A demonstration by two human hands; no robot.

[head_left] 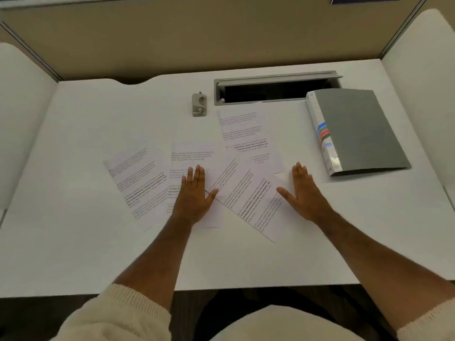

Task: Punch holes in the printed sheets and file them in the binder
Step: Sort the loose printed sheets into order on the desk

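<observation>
Several printed sheets (140, 178) lie scattered and overlapping across the middle of the white desk (73, 254). My left hand (194, 195) lies flat with straight fingers on the middle sheet (194, 153). My right hand (305, 193) lies flat at the right edge of a tilted sheet (248, 193), its thumb on the paper. A small grey hole punch (199, 104) stands behind the sheets. The closed grey binder (357, 129) lies at the right, spine toward the sheets.
An open cable tray slot (275, 88) is sunk into the desk behind the papers, beside the binder. Beige partition walls (221, 38) enclose the desk at the back and on both sides. The desk's front edge runs just above my lap.
</observation>
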